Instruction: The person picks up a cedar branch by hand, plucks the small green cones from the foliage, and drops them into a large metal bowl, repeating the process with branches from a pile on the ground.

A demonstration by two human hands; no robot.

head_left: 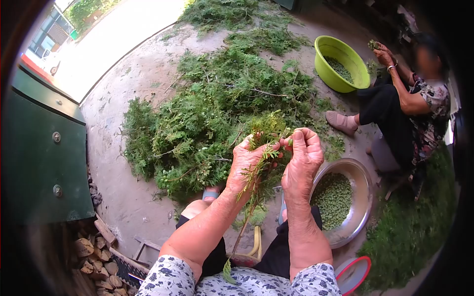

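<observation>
My left hand (247, 160) is closed around a leafy evergreen sprig (269, 126) with flat, scale-like leaves. Its long stem hangs down between my forearms toward my lap. Close beside it, my right hand (303, 158) pinches at the sprig's tip, where small green cones show by the fingertips. Below and right of that hand stands a steel basin (366, 197) holding many small green cones (333, 200). In front of my feet lies a big heap of cut evergreen branches (207, 118), some bearing pale green cones.
Another person (410, 98) sits at the right, holding a sprig in both hands. Near them stands a lime-green basin (323, 74) with cones inside. A green door (44, 148) is at the left, with chopped firewood (101, 261) below. A red-rimmed container (353, 276) sits at the lower right.
</observation>
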